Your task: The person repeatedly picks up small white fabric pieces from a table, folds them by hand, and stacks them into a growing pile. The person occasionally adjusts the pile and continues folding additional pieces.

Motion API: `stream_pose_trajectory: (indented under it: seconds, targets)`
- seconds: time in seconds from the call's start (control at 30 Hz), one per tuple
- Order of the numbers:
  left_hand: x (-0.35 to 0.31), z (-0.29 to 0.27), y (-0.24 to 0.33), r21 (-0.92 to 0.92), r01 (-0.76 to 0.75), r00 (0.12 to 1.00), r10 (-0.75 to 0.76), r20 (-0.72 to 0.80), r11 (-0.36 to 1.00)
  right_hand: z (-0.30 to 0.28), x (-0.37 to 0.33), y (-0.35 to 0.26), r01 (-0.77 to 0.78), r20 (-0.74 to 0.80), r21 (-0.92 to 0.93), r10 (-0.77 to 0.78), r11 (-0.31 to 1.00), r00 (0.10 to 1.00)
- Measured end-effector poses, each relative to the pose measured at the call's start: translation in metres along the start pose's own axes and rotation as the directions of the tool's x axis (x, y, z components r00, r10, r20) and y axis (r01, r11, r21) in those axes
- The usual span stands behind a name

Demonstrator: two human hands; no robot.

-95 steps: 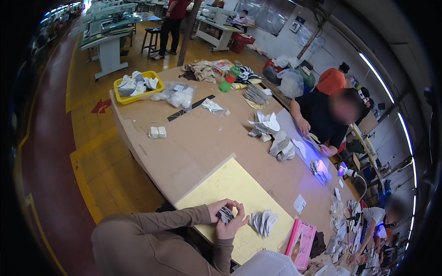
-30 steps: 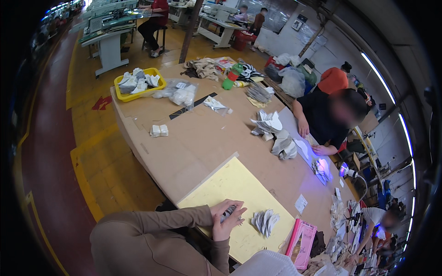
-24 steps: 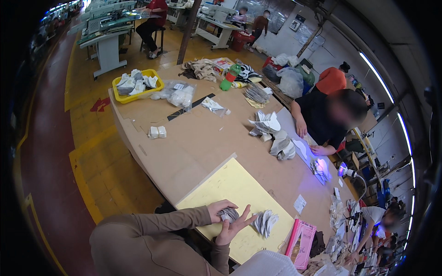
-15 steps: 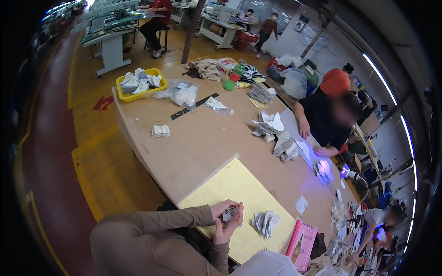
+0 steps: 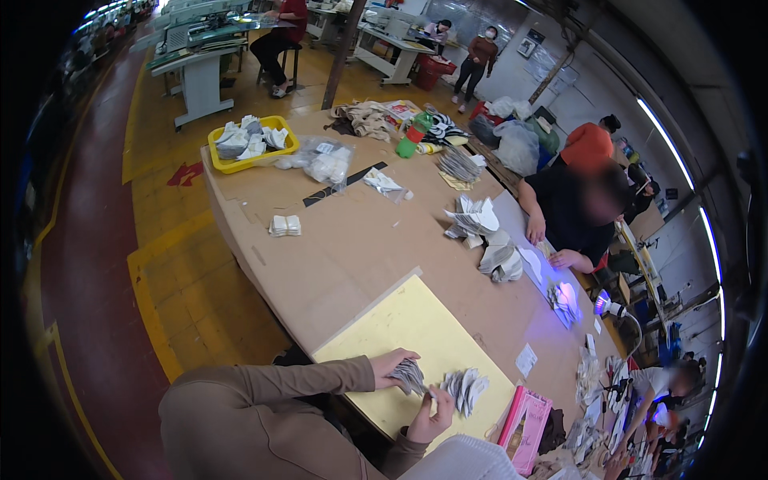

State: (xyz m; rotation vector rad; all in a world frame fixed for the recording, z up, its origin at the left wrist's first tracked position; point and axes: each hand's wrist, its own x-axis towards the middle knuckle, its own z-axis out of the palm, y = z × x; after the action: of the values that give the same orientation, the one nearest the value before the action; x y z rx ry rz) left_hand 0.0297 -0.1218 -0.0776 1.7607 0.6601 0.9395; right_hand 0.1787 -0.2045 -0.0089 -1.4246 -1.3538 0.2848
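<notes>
Over a pale yellow sheet (image 5: 376,328) on the table, my left hand (image 5: 390,368) grips a fanned stack of grey cut fabric pieces (image 5: 408,376). My right hand (image 5: 432,418) is just to the right and nearer to me, its thumb and finger pinched at the edge of that stack, on what looks like one piece. Beside it on the sheet stands a second fanned bundle of grey-white pieces (image 5: 465,391), apart from the stack in my left hand.
Right of the sheet lies a pink book (image 5: 525,430). A small white bundle (image 5: 285,226), a yellow basket (image 5: 254,164) and a plastic bag (image 5: 328,166) sit toward the far left. Across the table, a co-worker (image 5: 564,216) handles pieces near a lit lamp (image 5: 604,304).
My hands were cupped together around the stack; now they are apart. The stack is fanned out in my left hand, and my right hand has moved right and toward me, pinching its edge.
</notes>
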Motion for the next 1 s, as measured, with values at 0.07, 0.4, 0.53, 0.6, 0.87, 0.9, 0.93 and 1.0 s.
stream_pose_trajectory:
  seconds: [0.07,0.4,0.53,0.6,0.87,0.9,0.93,1.0]
  targets:
    - [0.002,-0.003,0.007,-0.119,0.095,0.995,-0.092,0.03,0.988,-0.001,-0.004,0.003,0.07,0.234,0.008,-0.07,0.998,0.97]
    - [0.0,-0.008,0.006,-0.04,-0.025,0.987,0.031,0.156,0.999,0.023,-0.011,0.015,-0.029,0.284,-0.109,0.059,0.994,0.957]
    - [-0.001,-0.006,0.007,0.116,-0.072,0.993,0.06,0.102,0.991,0.026,-0.003,0.004,0.053,0.242,-0.195,-0.004,0.979,0.97]
    - [-0.001,-0.004,0.001,0.153,-0.121,0.989,0.105,0.107,0.981,0.029,-0.005,0.01,0.107,0.272,-0.192,-0.052,0.975,0.961]
    - [-0.006,0.001,-0.014,0.213,-0.222,0.973,0.231,-0.018,0.951,0.039,-0.01,0.015,-0.021,0.473,-0.166,0.098,0.986,0.876]
    - [-0.004,0.002,-0.013,0.222,-0.228,0.969,0.243,-0.041,0.948,0.039,-0.01,0.015,0.006,0.453,-0.191,0.083,0.982,0.888]
    - [-0.002,0.002,-0.013,0.23,-0.233,0.965,0.254,-0.065,0.945,0.041,-0.011,0.015,0.032,0.433,-0.217,0.067,0.976,0.899]
    - [-0.002,0.001,-0.002,0.219,-0.215,0.963,0.244,-0.117,0.952,0.043,-0.015,0.02,0.041,0.381,-0.238,0.055,0.97,0.923]
